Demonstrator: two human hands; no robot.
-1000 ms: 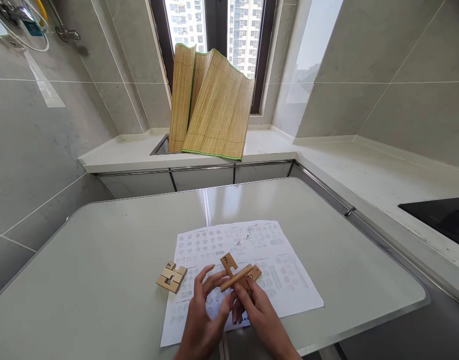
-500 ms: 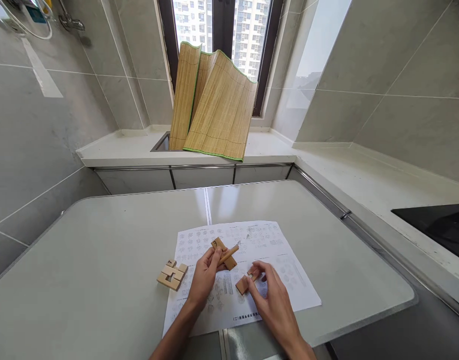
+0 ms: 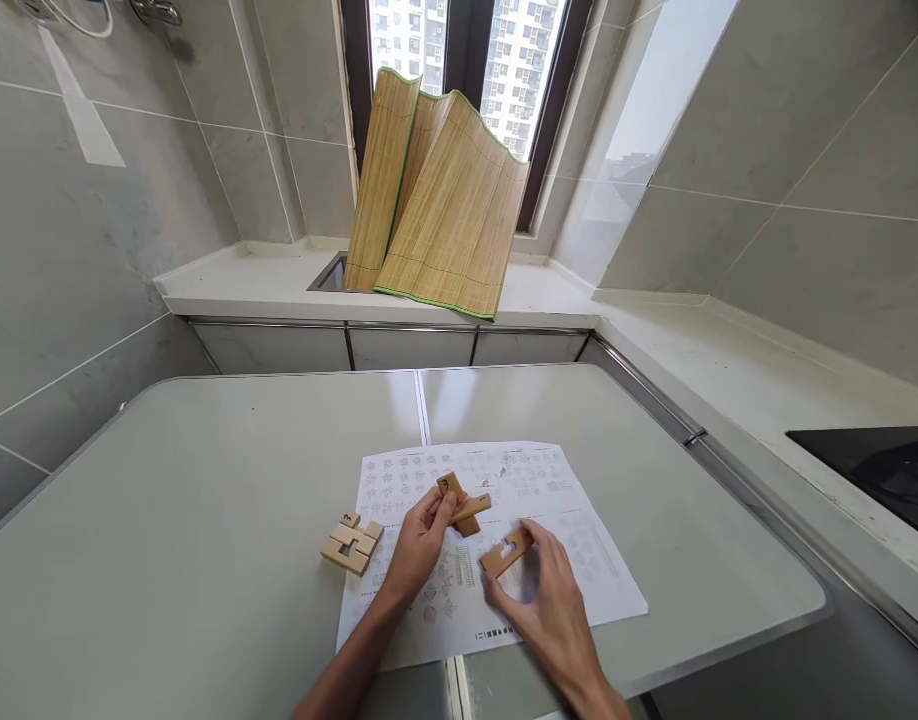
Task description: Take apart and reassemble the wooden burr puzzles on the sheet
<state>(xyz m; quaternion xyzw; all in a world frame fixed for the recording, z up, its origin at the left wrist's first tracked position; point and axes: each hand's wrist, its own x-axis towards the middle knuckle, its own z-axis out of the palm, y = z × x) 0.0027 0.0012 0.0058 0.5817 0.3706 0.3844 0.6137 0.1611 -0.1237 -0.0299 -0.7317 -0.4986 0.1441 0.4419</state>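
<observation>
The print on the paper sheet (image 3: 549, 480) is way too small to read. The left hand (image 3: 418, 545) covers the lower ends of the crossed wooden pieces (image 3: 459, 503), and the right hand (image 3: 549, 600) hides part of the slotted wooden piece (image 3: 506, 552). Both forearms run off the bottom edge, and the black cooktop (image 3: 879, 470) is cut off on the right.

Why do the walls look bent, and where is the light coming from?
Head view: the wide lens bows the tile lines and counter edges. Daylight enters through the window behind the bamboo mat, leaving a pale sheen on the table. The hands and wooden pieces are sharp; the paper sheet's print is too small to read.
</observation>
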